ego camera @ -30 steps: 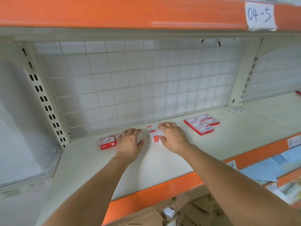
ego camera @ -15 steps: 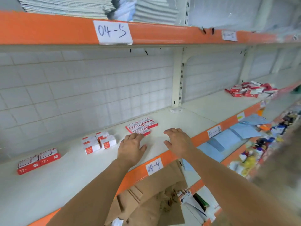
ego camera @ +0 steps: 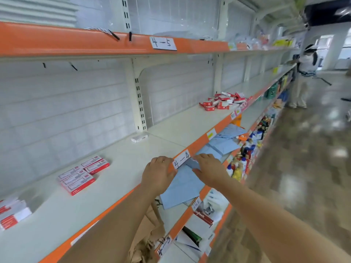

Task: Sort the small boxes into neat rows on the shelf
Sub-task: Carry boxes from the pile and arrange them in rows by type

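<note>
Small red-and-white boxes lie on the pale shelf (ego camera: 117, 179). One neat group of several boxes (ego camera: 83, 174) sits left of my hands, and a second group (ego camera: 11, 212) is cut off at the left edge. Farther right along the shelf is a loose heap of the same boxes (ego camera: 224, 101). My left hand (ego camera: 158, 174) hovers over the shelf's orange front lip (ego camera: 199, 144), fingers apart, holding nothing. My right hand (ego camera: 208, 170) is just beyond that lip, over the aisle side, also with nothing in it.
A label reading 4-4 (ego camera: 181, 159) hangs on the lip between my hands. Blue envelopes (ego camera: 182, 186) lie on the shelf below. An upright post (ego camera: 139, 103) divides the bays. A person (ego camera: 303, 73) stands far down the aisle on the right.
The view has swung to the right along the shelf. Both hands have left the boxes and drawn back from the shelf surface to its front edge, holding nothing.
</note>
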`<state>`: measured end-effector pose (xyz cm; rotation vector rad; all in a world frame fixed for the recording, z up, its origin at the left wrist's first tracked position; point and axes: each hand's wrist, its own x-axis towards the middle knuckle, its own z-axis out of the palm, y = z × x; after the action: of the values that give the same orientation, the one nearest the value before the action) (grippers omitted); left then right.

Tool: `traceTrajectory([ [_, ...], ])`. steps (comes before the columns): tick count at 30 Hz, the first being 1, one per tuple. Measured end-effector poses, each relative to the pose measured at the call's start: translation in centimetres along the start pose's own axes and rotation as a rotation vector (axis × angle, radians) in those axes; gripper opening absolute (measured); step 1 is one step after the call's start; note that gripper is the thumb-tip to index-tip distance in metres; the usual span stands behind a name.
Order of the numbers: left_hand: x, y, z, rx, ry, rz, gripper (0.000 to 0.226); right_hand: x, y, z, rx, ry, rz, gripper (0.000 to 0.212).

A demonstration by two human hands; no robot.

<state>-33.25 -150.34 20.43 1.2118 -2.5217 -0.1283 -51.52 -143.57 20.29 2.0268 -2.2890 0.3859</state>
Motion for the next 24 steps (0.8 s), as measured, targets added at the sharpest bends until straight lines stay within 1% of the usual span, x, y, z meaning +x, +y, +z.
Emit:
traceTrajectory([
  [4,5.3,2.4,2.2,-0.044,-0.013,0.082,0.045,1.5,4.9,-0.2,-0.054,0.001,0.076,0.047],
  [9,12.8,4.2,4.1,-0.048,-0.003,0.175,0.043,5.3,9.8,-1.2,-0.082,0.015,0.172,0.049],
  [18,24.6,5.7,7.3,-0.081,-0.006,0.253,0.043,11.9,17.9,-1.9,-0.108,-0.018,0.284,0.049],
  [24,30.9,6.8,10.1,-0.108,-0.033,0.227,0.044,15.5,23.8,-1.3,-0.103,-0.025,0.329,0.049],
])
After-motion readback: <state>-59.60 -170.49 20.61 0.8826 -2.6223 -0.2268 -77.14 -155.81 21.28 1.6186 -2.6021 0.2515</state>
